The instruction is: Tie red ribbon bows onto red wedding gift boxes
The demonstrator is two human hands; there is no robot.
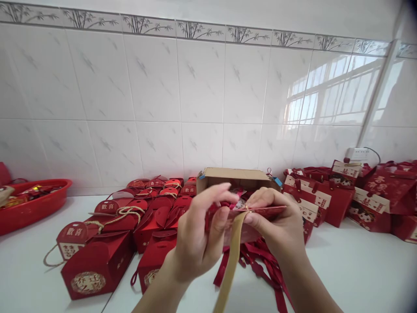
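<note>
The right hand (276, 221)'s fingers pinch the bag (272, 211) and ribbon (235, 243) together, apparently for steadiness, while the left hand (198, 230)'s fingers stand parted beside them.

Bright glare on right-hand tiles (329, 93)

Red boxes (77, 237) read 歡喜 (the leftmost adds 囍 beneath).

Bench (345, 269): white top, thin dark seam (107, 302)
Left end: red basin (35, 214)
Left of centre: rows of red boxes (97, 263), some with cord handles (132, 210)
Middle: cardboard box (237, 174), dark red ribbons (279, 300) strewn before it
Right: upright red packages (368, 211), some cream-panelled
</note>
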